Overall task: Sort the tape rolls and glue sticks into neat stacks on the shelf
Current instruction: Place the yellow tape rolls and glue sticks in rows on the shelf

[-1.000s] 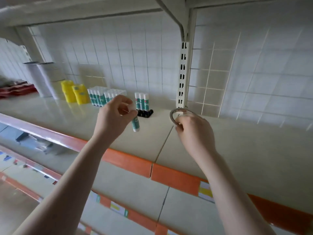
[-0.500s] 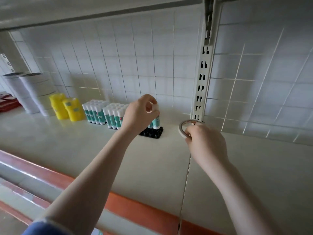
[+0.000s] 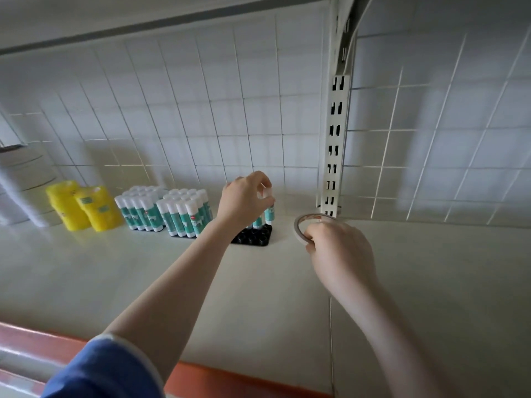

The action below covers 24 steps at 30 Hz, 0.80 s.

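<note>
Compared with one second ago, the left hand point(image 3: 244, 198) has advanced from the front of the shelf point(image 3: 143, 282) to the black tray point(image 3: 254, 237) near the back grid panel point(image 3: 172, 110), carrying the glue stick point(image 3: 269, 209) with it. The right hand point(image 3: 339, 251) has stayed just right of the tray, near the slotted upright point(image 3: 333, 156), with little change in position.

Left hand: the fingers point(image 3: 265, 182) are curled and pinch the white cap of the glue stick from above. The stick stands upright, its lower end at the rear right corner of the tray. Whether it is fully seated in a socket cannot be determined. At least one more green-and-white stick stands in the tray beside it, partly hidden by the hand.

Right hand: the fingers are clenched on the lower rim of a thin tape roll point(image 3: 311, 225). The roll is held tilted, its open ring facing the camera, above the shelf surface and just right of the tray.

Further left on the shelf, two packed blocks of glue sticks point(image 3: 166, 211) stand upright side by side. Left of these are two yellow packs point(image 3: 83, 208), and at the far left a stack of large white rolls point(image 3: 20, 182). An orange strip point(image 3: 43, 340) runs along the shelf front. A blue sleeve point(image 3: 103, 369) covers the left upper arm.
</note>
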### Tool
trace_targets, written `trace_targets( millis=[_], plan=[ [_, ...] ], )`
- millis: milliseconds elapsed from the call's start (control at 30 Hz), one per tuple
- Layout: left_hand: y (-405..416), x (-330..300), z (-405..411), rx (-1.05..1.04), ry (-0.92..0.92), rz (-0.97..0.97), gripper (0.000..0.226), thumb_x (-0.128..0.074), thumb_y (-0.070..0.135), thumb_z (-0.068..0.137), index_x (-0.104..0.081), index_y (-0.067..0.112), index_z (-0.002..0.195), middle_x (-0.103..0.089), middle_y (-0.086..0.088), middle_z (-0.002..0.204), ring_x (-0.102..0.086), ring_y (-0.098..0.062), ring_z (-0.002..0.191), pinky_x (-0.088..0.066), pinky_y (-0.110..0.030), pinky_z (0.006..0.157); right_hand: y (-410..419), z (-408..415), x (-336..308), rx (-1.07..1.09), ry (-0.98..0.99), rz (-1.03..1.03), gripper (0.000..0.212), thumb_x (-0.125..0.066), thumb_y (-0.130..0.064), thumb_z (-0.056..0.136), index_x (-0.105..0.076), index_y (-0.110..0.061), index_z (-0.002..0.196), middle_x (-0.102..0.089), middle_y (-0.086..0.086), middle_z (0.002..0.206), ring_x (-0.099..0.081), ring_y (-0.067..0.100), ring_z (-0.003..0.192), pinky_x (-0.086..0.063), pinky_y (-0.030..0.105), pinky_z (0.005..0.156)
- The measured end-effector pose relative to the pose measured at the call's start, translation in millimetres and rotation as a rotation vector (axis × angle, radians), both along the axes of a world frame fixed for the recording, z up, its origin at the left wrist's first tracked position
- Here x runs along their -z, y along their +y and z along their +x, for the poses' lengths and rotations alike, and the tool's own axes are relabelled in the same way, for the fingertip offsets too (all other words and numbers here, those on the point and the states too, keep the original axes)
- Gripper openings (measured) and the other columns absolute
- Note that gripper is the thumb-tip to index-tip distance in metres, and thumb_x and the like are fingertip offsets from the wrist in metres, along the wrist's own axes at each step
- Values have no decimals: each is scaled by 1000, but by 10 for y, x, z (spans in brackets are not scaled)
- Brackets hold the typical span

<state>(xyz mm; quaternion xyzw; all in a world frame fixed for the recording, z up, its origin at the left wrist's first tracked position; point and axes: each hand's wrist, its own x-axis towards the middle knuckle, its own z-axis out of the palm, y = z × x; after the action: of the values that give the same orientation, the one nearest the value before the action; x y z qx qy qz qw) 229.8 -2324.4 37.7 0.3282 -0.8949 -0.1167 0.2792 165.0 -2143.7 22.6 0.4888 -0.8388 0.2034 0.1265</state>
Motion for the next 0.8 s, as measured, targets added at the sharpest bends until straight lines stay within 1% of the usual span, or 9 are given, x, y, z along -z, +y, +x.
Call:
trace_targets(
  millis=[100, 200, 333, 467, 567, 633, 700, 800],
  plan=[
    [-46, 18, 0, 5, -13, 0, 20, -65, 23, 79, -59, 19, 98, -58, 11, 82, -57, -16, 87, -41, -30, 79, -55, 35, 39, -16, -1, 1, 17, -55, -4, 82, -51, -21, 79, -60, -2, 93, -52, 22, 86, -25, 25, 62],
    [-59, 20, -8, 12, -10, 16, 19, -64, 23, 80, -59, 19, 98, -61, 9, 86, -59, -17, 89, -46, -35, 84, -59, 11, 78, 4, -6, 21, 14, -54, -5, 82, -55, -19, 83, -60, -1, 91, -42, 21, 77, -25, 26, 62],
    [-80, -14, 9, 7, -23, 54, 21, -64, 23, 78, -59, 19, 98, -63, 7, 88, -59, -18, 89, -45, -34, 84, -50, -47, 121, 25, -15, 35, 15, -56, -8, 81, -61, -20, 88, -62, -2, 92, -55, 22, 86, -28, 28, 62],
    [-77, -46, 46, 36, -40, 62, 20, -64, 22, 79, -59, 19, 98, -60, 9, 85, -58, -17, 88, -45, -32, 83, -74, -53, 130, 21, -22, 66, 18, -55, -7, 82, -62, -19, 92, -63, -2, 102, -56, 21, 93, -31, 28, 63],
    [-89, -39, 64, 85, -58, 88, 23, -64, 22, 79, -62, 25, 102, -61, 9, 85, -58, -15, 89, -45, -30, 83, -89, -45, 136, 24, -34, 67, 18, -54, -6, 81, -62, -19, 91, -63, -1, 110, -57, 21, 99, -36, 29, 67],
    [-117, -12, 69, 102, -70, 92, 21, -63, 23, 79, -66, 29, 99, -65, 8, 86, -58, -14, 88, -46, -29, 81, -95, -46, 144, 16, -39, 65, 18, -55, -6, 81, -62, -19, 90, -64, 0, 109, -58, 21, 101, -37, 29, 68],
    [-142, 6, 70, 106, -74, 92, 17, -63, 24, 80, -68, 30, 96, -66, 6, 86, -58, -14, 87, -46, -29, 81, -98, -48, 153, 11, -45, 62, 17, -55, -6, 81, -62, -18, 89, -65, 0, 107, -58, 20, 102, -37, 29, 67],
    [-168, -10, 57, 118, -127, 66, 17, -64, 26, 79, -68, 29, 96, -67, 6, 91, -58, -13, 91, -45, -29, 83, -100, -56, 164, 16, -41, 64, 17, -55, -6, 81, -62, -18, 90, -65, 0, 106, -58, 21, 100, -35, 29, 66]
  ],
)
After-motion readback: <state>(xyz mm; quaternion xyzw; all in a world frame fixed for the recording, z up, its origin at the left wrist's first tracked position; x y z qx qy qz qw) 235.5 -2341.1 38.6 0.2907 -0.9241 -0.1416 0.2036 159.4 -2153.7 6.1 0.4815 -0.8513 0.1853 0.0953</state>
